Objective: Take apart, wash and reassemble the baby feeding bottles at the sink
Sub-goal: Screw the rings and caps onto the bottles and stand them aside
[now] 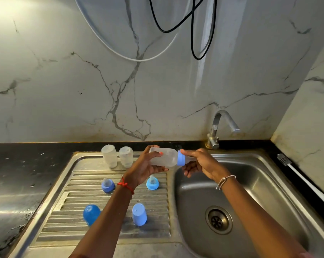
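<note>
A marble-veined wall (64, 90) backs a black countertop (17, 164) and a steel sink (265, 175). Between the ribbed drainboard (79, 226) and the basin, a left hand (144, 168) curls its fingers round a clear feeding bottle (165, 157) held sideways. The right hand (202, 162) wraps its fingers round the blue collar (181, 158). Two clear bottle bodies (109, 155), two teat rings (107, 185) and two blue caps (139, 214) stand on the drainboard.
</note>
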